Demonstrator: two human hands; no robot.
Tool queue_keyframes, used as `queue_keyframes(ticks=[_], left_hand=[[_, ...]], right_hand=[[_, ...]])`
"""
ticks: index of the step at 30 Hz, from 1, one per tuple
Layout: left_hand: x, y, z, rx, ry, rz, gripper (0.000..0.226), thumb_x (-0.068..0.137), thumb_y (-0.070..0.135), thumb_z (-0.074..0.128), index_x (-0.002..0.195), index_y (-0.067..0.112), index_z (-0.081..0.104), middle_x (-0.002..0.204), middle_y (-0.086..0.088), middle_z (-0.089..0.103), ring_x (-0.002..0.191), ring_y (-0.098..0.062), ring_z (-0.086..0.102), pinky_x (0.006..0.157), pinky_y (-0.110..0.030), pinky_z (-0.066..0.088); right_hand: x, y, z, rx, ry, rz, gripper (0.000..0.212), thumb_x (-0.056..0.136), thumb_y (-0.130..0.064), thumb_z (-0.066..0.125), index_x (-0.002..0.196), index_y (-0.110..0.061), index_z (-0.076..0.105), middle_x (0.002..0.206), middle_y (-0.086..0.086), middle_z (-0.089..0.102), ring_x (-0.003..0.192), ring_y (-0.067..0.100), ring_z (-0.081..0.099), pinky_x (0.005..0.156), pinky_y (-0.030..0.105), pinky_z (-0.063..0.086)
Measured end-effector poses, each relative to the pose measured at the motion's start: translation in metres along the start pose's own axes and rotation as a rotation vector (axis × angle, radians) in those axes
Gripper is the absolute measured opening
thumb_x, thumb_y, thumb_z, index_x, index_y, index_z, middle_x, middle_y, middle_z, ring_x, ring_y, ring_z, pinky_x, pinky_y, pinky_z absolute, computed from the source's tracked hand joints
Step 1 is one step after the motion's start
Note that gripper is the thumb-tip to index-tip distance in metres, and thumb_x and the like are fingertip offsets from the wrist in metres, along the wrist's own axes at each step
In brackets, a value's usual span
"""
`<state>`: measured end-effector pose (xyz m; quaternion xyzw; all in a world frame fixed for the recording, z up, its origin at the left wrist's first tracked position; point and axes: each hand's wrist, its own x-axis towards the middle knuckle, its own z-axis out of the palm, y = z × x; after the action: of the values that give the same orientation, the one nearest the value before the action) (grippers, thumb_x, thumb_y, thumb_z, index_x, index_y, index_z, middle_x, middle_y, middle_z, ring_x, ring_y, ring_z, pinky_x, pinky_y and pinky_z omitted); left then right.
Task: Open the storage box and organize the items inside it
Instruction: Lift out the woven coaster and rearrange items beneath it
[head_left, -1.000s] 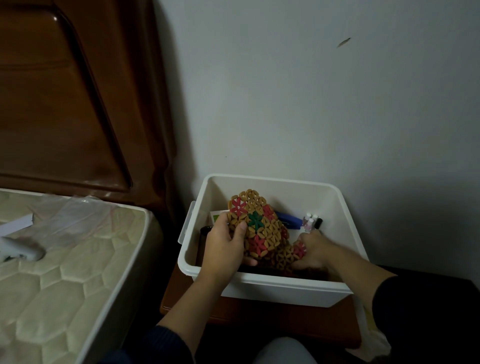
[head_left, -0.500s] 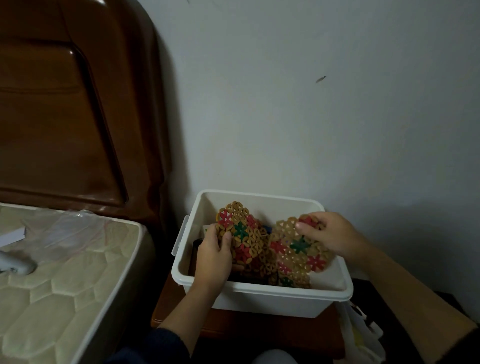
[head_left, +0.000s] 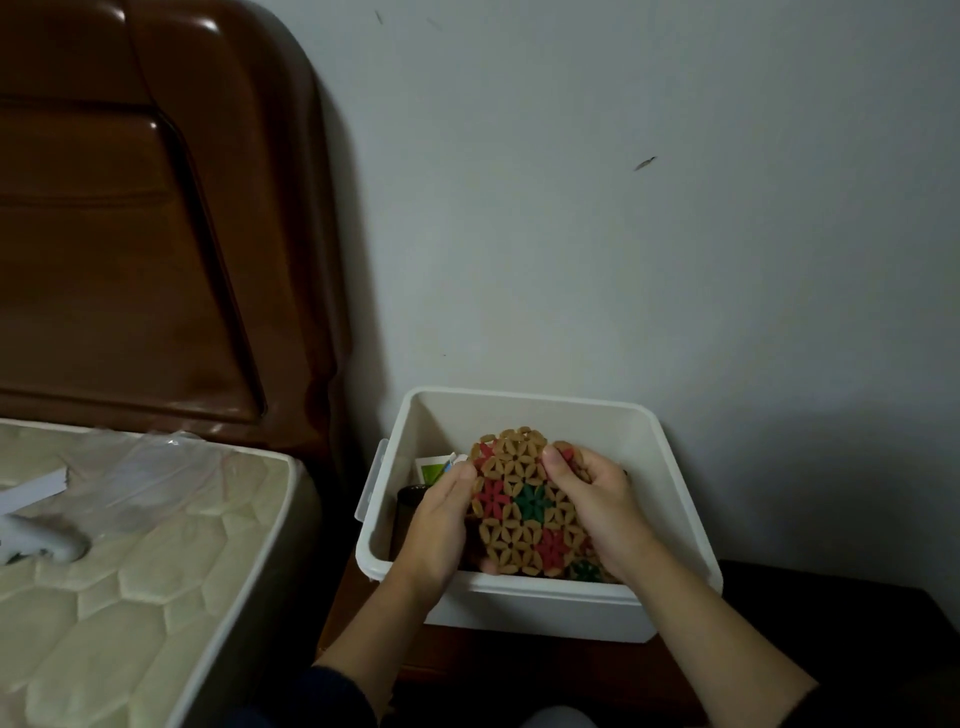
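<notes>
2 hands hold woven coasters upright inside the open storage box.

The left hand (head_left: 439, 525) and right hand (head_left: 602, 501) each clench fingers around the beaded flower-pattern coasters (head_left: 524, 506), standing inside the white storage box (head_left: 675, 493). The box sits on a wooden nightstand (head_left: 467, 660); left of it lies a mattress (head_left: 130, 571).

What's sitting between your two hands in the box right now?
In the head view, the woven mats stand between the left hand and right hand, gripped from both sides inside the white storage box.
</notes>
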<state>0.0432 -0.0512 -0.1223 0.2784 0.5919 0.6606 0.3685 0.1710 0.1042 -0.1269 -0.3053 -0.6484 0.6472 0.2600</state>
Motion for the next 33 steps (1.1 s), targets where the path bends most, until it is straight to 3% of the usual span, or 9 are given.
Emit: queue_keyframes(ticks=[4,7,9,14,16,20,25,31,33], left_hand=[[-0.001,0.001,0.002,-0.06,-0.052,-0.056,0.046,0.11,0.058,0.038,0.133,0.035,0.07,0.131,0.005,0.074,0.122,-0.015,0.07,0.092,-0.035,0.06],[-0.002,-0.001,0.003,-0.035,-0.07,-0.075,0.031,0.102,0.04,0.064,0.131,0.028,0.065,0.121,-0.005,0.076,0.104,-0.029,0.077,0.056,-0.033,0.061],[-0.001,-0.006,0.001,-0.005,-0.08,-0.058,0.03,0.104,0.026,0.066,0.133,0.025,0.059,0.12,-0.007,0.076,0.099,-0.031,0.078,0.049,-0.029,0.057],[0.0,-0.009,0.0,0.002,-0.083,-0.051,0.028,0.106,0.023,0.061,0.133,0.028,0.058,0.118,-0.003,0.077,0.1,-0.029,0.078,0.049,-0.028,0.058],[0.001,-0.009,-0.001,-0.015,-0.065,-0.047,0.026,0.107,0.022,0.059,0.132,0.029,0.058,0.116,-0.001,0.078,0.097,-0.029,0.079,0.048,-0.029,0.059],[0.002,-0.01,-0.002,-0.072,0.008,-0.016,0.024,0.108,0.024,0.057,0.132,0.028,0.057,0.118,-0.002,0.077,0.095,-0.032,0.079,0.049,-0.033,0.061],[0.003,-0.013,-0.003,-0.092,0.005,0.008,0.026,0.108,0.024,0.058,0.133,0.03,0.056,0.117,0.003,0.076,0.099,-0.033,0.078,0.052,-0.038,0.064],[0.005,-0.014,-0.005,-0.103,-0.018,-0.014,0.032,0.107,0.022,0.059,0.139,0.029,0.057,0.123,-0.001,0.075,0.106,-0.032,0.077,0.061,-0.045,0.066],[0.005,-0.013,-0.005,-0.106,-0.016,-0.017,0.031,0.108,0.022,0.058,0.138,0.027,0.058,0.125,-0.004,0.074,0.107,-0.032,0.077,0.064,-0.048,0.067]], right_hand=[[0.003,0.014,0.005,-0.093,0.105,-0.133,0.03,0.091,-0.064,0.071,0.105,-0.039,0.08,0.105,-0.009,0.08,0.101,0.008,0.076,0.093,0.043,0.063],[0.008,0.02,0.005,-0.147,0.189,-0.229,0.022,0.095,-0.059,0.07,0.107,-0.043,0.077,0.106,-0.015,0.079,0.101,0.002,0.074,0.092,0.038,0.062],[0.012,0.022,0.006,-0.184,0.23,-0.291,0.017,0.098,-0.052,0.068,0.11,-0.042,0.076,0.111,-0.019,0.077,0.107,0.0,0.071,0.095,0.034,0.059],[0.014,0.023,0.01,-0.244,0.238,-0.313,0.039,0.107,-0.055,0.05,0.138,-0.039,0.066,0.133,-0.033,0.065,0.129,-0.011,0.057,0.108,0.022,0.048],[0.014,0.024,0.009,-0.173,0.233,-0.255,0.04,0.106,-0.058,0.049,0.141,-0.044,0.061,0.135,-0.034,0.062,0.13,-0.012,0.054,0.111,0.024,0.047],[0.013,0.025,0.007,-0.07,0.169,-0.173,0.046,0.099,-0.062,0.056,0.141,-0.042,0.062,0.139,-0.02,0.065,0.131,-0.001,0.059,0.112,0.041,0.052],[0.013,0.024,0.013,-0.146,0.08,-0.204,0.042,0.105,-0.051,0.056,0.148,-0.048,0.054,0.143,-0.028,0.06,0.134,-0.007,0.053,0.116,0.035,0.047],[0.011,0.021,0.013,-0.142,0.095,-0.272,0.045,0.101,-0.056,0.059,0.145,-0.048,0.056,0.141,-0.023,0.063,0.132,-0.002,0.058,0.106,0.027,0.052],[0.01,0.021,0.011,-0.084,0.135,-0.233,0.045,0.096,-0.064,0.061,0.139,-0.05,0.06,0.138,-0.016,0.066,0.12,0.005,0.067,0.094,0.031,0.059]])
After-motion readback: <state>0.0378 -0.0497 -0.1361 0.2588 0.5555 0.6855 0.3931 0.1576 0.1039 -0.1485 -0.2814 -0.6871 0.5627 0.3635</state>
